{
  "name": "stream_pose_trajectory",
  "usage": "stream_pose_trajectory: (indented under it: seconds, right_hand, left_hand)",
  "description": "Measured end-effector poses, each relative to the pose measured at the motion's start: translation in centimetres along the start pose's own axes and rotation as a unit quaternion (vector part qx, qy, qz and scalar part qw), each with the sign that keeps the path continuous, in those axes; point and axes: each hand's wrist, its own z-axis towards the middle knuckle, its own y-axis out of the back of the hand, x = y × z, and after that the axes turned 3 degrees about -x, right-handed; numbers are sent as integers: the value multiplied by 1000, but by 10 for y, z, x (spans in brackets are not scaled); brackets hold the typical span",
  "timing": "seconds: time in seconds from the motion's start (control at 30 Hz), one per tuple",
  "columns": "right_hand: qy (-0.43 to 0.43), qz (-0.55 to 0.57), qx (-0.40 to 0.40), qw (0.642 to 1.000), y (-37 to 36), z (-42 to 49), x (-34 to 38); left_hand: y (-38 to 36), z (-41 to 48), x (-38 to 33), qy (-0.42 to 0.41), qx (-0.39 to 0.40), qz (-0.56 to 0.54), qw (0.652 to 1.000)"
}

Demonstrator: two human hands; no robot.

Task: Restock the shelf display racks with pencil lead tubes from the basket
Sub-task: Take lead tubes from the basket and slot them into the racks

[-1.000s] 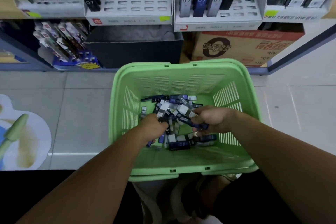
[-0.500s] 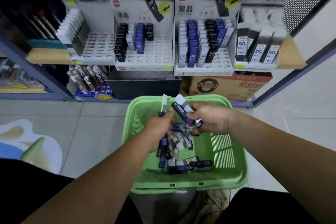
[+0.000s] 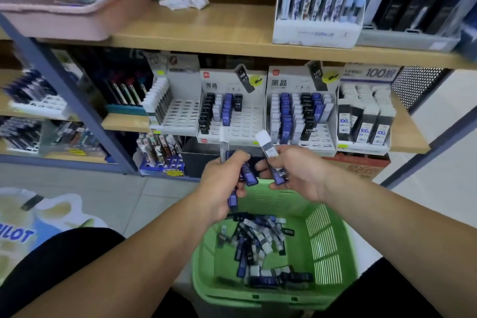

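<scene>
i hold both hands just above the green basket's (image 3: 326,242) far rim: left hand (image 3: 223,184) gripping several lead tubes (image 3: 249,177), right hand (image 3: 298,170) pinching a white-capped tube (image 3: 267,147) upright, probably for slotting into the half-empty rack (image 3: 244,125) beyond the basket. loose tubes (image 3: 254,246) lie inside it.

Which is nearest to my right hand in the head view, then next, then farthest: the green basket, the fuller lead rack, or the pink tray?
From the right hand:
1. the green basket, just below it.
2. the fuller lead rack, on the shelf straight ahead.
3. the pink tray, top shelf, far left.
</scene>
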Motion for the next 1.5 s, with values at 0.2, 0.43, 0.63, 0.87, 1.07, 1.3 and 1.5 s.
stream_pose_trajectory:
  seconds: [0.2,0.43,0.63,0.87,1.07,1.3,1.5]
  right_hand:
    - [16,107,28,994,-4,14,7]
    - [3,119,20,993,4,29,5]
    - [20,116,44,992,-6,31,7]
    - [29,88,-32,995,-5,48,0]
    - [28,136,-11,990,6,47,14]
    - [33,105,27,994,-2,36,27]
    - [69,61,3,996,-26,30,41]
  left_hand:
    - [13,8,-23,-6,46,50,998]
    - [16,39,-21,0,86,35,996]
    - [-3,50,-8,-57,62,30,996]
    - [-12,56,-8,-60,43,34,997]
    - [-11,58,-14,-22,46,2,999]
    - [2,55,-32,-19,45,-31,998]
    - [21,51,-54,-18,84,-22,996]
